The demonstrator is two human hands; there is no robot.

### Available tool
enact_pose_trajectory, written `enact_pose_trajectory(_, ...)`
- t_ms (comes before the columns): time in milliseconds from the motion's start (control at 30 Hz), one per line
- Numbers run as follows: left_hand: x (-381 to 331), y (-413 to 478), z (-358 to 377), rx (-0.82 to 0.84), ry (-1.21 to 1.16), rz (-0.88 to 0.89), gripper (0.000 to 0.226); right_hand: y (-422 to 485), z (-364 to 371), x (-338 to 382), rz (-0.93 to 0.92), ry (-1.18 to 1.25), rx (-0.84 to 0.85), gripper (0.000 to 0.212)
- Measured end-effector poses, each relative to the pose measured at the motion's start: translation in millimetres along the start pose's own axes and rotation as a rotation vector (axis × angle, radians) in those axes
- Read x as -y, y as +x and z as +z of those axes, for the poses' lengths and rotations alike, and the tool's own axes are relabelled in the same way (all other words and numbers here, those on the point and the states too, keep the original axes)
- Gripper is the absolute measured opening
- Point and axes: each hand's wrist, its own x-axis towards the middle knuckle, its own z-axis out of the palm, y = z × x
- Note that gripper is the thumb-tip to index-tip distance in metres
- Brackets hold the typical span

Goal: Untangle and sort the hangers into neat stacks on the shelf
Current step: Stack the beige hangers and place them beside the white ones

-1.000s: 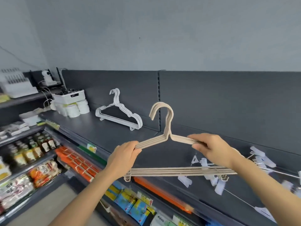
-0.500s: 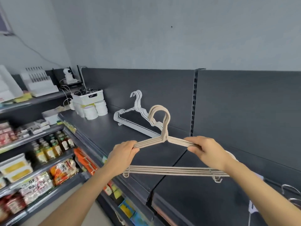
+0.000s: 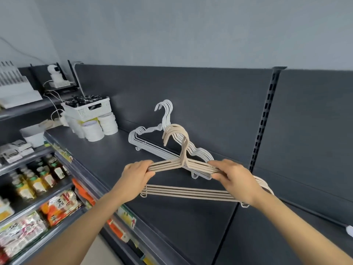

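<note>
A person's left hand (image 3: 138, 174) and right hand (image 3: 234, 178) each close their grip on a sloping arm of a nested bundle of beige hangers (image 3: 183, 194), held above the dark shelf (image 3: 107, 159). Just beyond the grip, a stack of white hangers (image 3: 152, 144) already leans against the back panel. The beige set looks untangled but is not yet placed.

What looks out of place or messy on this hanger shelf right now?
Nothing stands out. The white hangers lean stacked against the back panel, and both hands hold the aligned beige hangers.
</note>
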Motion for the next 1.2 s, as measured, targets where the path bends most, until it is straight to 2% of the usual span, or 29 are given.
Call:
enact_pose_trajectory(133, 49, 37, 0, -0.015, -0.047, 0.051, 0.024, 36, 30, 17, 0.068, -0.037, -0.038, 0.035)
enact_pose_trajectory(233, 89, 67, 1, -0.009, -0.052, 0.13, 0.004, 59, 53, 31, 0.129, -0.058, -0.061, 0.036)
enact_pose_trajectory(567, 167, 149, 0, 0.052, -0.061, 0.238, 0.032, 120, 98, 62, 0.261, -0.073, -0.181, 0.034)
enact_pose_trajectory(900, 185, 195, 11, -0.012, -0.155, 0.304, 0.038, 154, 118, 62, 0.365, -0.097, -0.202, 0.035)
enact_pose_trajectory(1200, 188, 216, 19, -0.022, -0.173, 0.362, 0.037, 162, 114, 56, 0.355, -0.138, -0.2, 0.035)
